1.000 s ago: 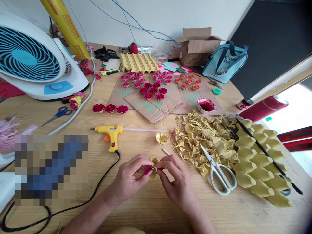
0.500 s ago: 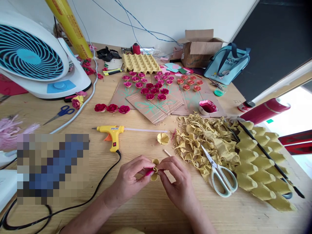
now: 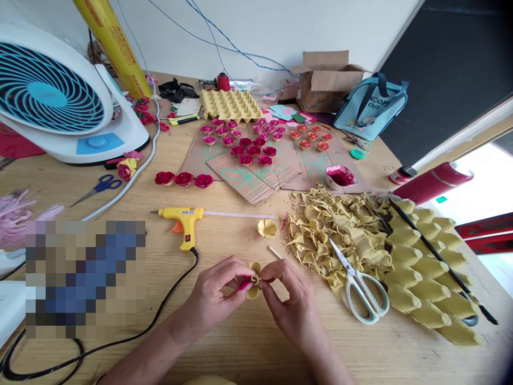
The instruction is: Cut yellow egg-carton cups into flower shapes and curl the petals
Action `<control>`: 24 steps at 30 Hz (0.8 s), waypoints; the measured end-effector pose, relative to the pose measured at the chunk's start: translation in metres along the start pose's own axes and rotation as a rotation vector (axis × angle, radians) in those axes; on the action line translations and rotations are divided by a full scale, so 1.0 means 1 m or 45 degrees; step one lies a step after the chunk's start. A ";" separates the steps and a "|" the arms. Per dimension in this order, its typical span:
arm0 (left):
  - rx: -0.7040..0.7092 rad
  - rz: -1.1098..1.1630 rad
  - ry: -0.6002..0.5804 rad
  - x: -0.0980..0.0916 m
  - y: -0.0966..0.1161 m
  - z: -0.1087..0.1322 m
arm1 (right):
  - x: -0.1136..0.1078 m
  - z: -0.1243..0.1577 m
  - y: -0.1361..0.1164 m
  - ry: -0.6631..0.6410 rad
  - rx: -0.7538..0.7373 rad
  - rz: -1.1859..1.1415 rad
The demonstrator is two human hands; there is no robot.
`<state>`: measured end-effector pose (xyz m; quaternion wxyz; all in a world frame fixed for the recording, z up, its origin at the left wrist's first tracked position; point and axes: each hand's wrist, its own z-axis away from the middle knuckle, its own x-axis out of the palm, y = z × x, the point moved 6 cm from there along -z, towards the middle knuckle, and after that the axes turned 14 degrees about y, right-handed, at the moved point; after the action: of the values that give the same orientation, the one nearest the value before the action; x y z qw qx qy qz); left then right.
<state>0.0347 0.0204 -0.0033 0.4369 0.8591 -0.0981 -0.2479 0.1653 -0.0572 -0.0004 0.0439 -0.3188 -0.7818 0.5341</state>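
Note:
Between my hands is a small yellow egg-carton flower (image 3: 254,266) with a curled centre, held just above the table. My left hand (image 3: 218,291) pinches its left side between thumb and fingers; magenta shows at the fingertips. From the other side, my right hand (image 3: 289,299) pinches the flower close to its rolled middle. A second yellow carton flower cup (image 3: 267,229) sits on the table beyond my hands. Farther left lies a yellow hot glue gun (image 3: 185,218) with a long clear glue stick in its back. White-handled scissors (image 3: 356,286) lie open to the right.
Carton scraps (image 3: 332,235) and egg trays (image 3: 420,267) with a paintbrush (image 3: 444,262) cover the right side. Painted flowers (image 3: 253,151) stand on cardboard (image 3: 256,182) behind, near a paint dish (image 3: 340,176). A fan (image 3: 72,101), blue scissors (image 3: 105,184) and cables occupy the left.
The whole view has shifted very slightly. Both hands keep pinching the small yellow flower, with barely any movement of the fingers.

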 end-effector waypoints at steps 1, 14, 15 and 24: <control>-0.004 0.004 0.003 0.000 0.000 0.000 | 0.000 0.000 0.000 -0.007 -0.007 -0.001; 0.041 -0.035 -0.011 -0.001 0.004 0.000 | 0.001 0.000 -0.002 -0.005 0.007 0.016; 0.047 -0.040 -0.022 -0.001 0.004 -0.001 | 0.001 0.000 -0.002 0.000 0.009 0.017; -0.165 0.029 -0.133 0.001 0.000 0.003 | 0.003 0.001 -0.001 -0.012 -0.013 0.040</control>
<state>0.0340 0.0183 -0.0049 0.4887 0.8137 -0.1142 -0.2933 0.1620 -0.0567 -0.0012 0.0300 -0.3288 -0.7795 0.5323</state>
